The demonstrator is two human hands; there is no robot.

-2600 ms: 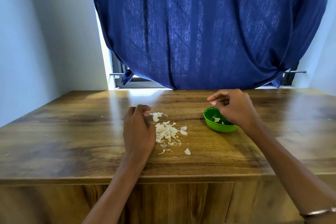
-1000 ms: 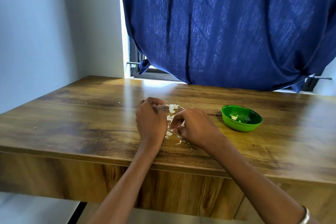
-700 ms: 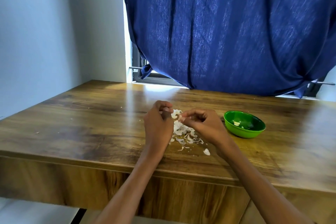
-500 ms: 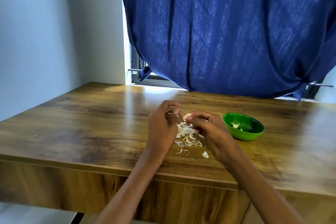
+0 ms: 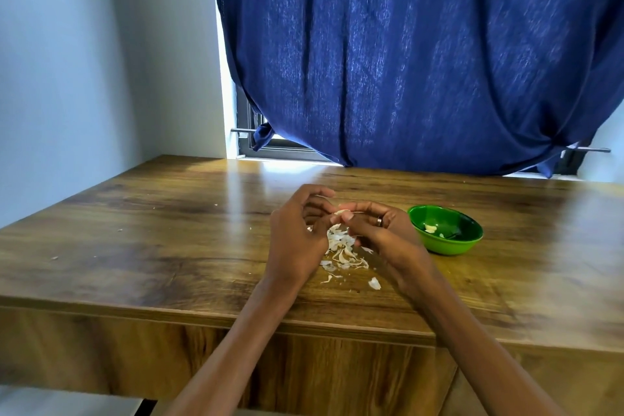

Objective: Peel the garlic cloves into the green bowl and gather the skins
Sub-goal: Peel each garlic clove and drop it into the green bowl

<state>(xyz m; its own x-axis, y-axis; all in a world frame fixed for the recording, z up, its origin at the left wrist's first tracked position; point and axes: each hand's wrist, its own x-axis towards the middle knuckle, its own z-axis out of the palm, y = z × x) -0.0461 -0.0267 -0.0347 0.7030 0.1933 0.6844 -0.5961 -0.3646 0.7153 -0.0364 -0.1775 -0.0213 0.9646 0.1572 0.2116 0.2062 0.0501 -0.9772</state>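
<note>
Both hands, left (image 5: pixel 297 240) and right (image 5: pixel 381 233), pinch one clove (image 5: pixel 341 212), mostly hidden; skins (image 5: pixel 341 250) partly covered; bowl (image 5: pixel 445 230) at 3 o'clock.

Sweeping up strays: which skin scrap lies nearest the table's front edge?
The lone white scrap, apart from the pile, beside the right forearm.

The wooden tabletop (image 5: pixel 169 246) carries a pile of garlic skins (image 5: pixel 342 255) mid-front, and a green bowl (image 5: pixel 445 240) toward its right edge.
</note>
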